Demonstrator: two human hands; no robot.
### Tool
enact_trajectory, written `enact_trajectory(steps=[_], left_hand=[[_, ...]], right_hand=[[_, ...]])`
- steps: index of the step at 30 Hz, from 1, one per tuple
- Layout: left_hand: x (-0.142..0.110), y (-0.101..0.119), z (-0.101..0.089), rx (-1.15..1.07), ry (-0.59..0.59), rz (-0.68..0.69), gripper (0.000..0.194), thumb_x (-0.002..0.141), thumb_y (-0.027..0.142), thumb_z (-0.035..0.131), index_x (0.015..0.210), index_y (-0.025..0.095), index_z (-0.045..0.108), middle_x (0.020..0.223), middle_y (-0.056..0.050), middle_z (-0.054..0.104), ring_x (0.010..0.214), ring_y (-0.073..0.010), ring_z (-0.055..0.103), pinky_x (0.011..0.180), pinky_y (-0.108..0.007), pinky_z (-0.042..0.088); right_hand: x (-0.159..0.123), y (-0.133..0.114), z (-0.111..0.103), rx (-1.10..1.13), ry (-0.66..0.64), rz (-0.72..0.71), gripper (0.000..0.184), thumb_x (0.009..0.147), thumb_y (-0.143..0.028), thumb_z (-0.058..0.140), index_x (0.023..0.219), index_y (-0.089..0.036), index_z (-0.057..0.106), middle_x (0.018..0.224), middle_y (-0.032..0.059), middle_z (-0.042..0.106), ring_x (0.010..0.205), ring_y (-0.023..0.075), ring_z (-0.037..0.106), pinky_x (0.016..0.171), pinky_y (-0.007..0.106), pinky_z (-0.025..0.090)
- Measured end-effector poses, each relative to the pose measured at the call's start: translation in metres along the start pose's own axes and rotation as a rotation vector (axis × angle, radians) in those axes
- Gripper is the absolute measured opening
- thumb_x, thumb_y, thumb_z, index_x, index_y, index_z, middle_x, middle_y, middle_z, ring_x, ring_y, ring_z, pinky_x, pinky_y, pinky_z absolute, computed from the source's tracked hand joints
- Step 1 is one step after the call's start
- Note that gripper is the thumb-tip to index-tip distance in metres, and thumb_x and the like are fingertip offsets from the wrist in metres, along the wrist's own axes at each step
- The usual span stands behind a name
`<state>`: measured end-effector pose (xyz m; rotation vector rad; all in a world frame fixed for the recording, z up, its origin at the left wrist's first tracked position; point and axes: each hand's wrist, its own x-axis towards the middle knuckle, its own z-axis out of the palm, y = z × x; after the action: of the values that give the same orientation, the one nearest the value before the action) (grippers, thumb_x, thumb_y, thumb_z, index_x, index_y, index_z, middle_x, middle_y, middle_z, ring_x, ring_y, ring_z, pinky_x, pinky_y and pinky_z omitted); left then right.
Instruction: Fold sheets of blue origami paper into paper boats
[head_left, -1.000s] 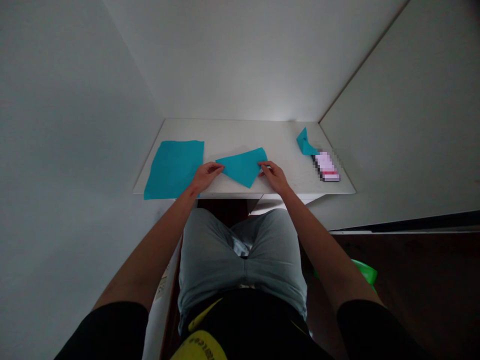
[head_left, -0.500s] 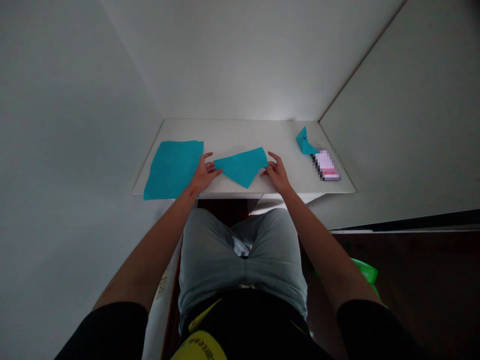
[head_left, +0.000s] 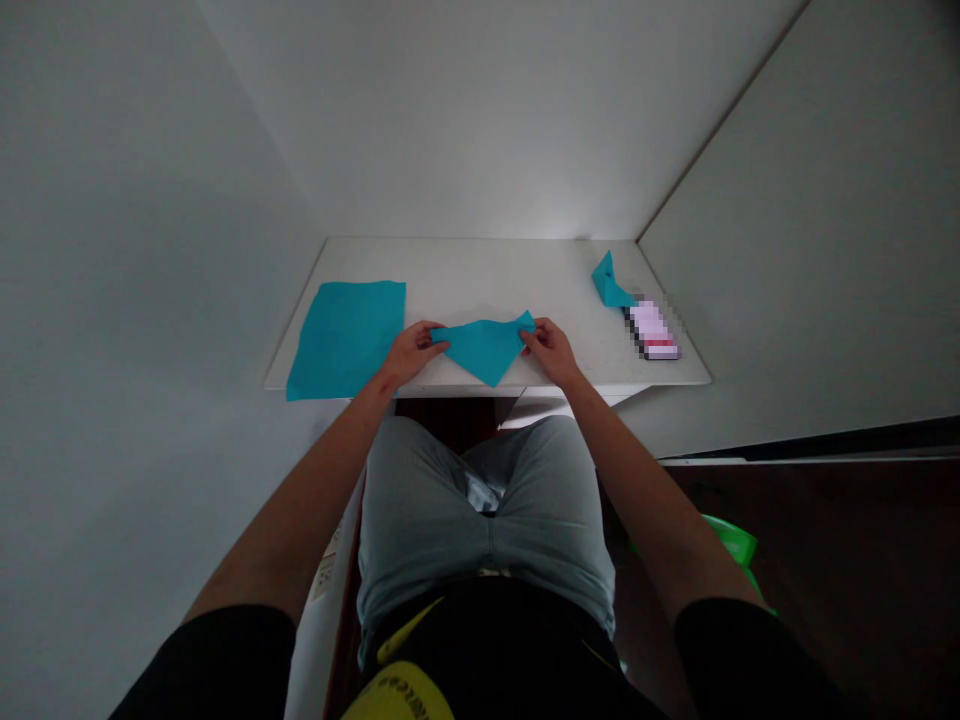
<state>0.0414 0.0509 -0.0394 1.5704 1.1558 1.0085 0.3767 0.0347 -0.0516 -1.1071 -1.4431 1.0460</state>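
Observation:
A folded piece of blue paper (head_left: 486, 348) spans the gap between my two hands, above the front part of the white table, one corner pointing towards me. My left hand (head_left: 414, 352) pinches its left corner between thumb and fingers. On the other side, my right hand (head_left: 550, 350) grips the right corner, where a small tip sticks up. Left of my left hand lies a larger flat blue sheet (head_left: 349, 335), its near edge reaching past the table's front.
The white table (head_left: 480, 270) meets walls at the back and right. At its right stand a small folded blue paper shape (head_left: 611, 284) and a phone (head_left: 651, 328) with a blurred screen. A green plastic object (head_left: 731, 540) is low on the right.
The folded paper's upper edge has come lower and nearer to me, and its right corner now bends up. My fingers have closed in more on both corners.

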Motion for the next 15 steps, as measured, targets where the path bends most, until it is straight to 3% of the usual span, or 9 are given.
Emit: enact_trajectory(steps=[7,15], left_hand=[[0.0034,0.0023,0.0007,0.021,-0.152,-0.034,0.027,0.085,0.034,0.082,0.107,0.019,0.078,0.099,-0.006,0.080,0.091,-0.0200,0.075,0.093,-0.037,0.058],[0.0009,0.0098,0.0066,0.052,-0.099,-0.081,0.029,0.089,0.038,0.080,0.111,0.020,0.071,0.077,0.000,0.073,0.076,-0.0187,0.070,0.078,-0.032,0.056]], right_hand=[[0.0012,0.0016,-0.0021,0.024,0.102,-0.037,0.053,0.087,-0.075,0.080,0.104,-0.028,0.063,0.073,-0.0043,0.064,0.059,0.0151,0.060,0.060,0.032,0.054],[-0.0001,-0.0014,-0.0030,0.040,0.094,-0.028,0.031,0.088,-0.053,0.077,0.103,-0.027,0.070,0.076,-0.0029,0.067,0.063,0.0156,0.063,0.066,0.033,0.058]])
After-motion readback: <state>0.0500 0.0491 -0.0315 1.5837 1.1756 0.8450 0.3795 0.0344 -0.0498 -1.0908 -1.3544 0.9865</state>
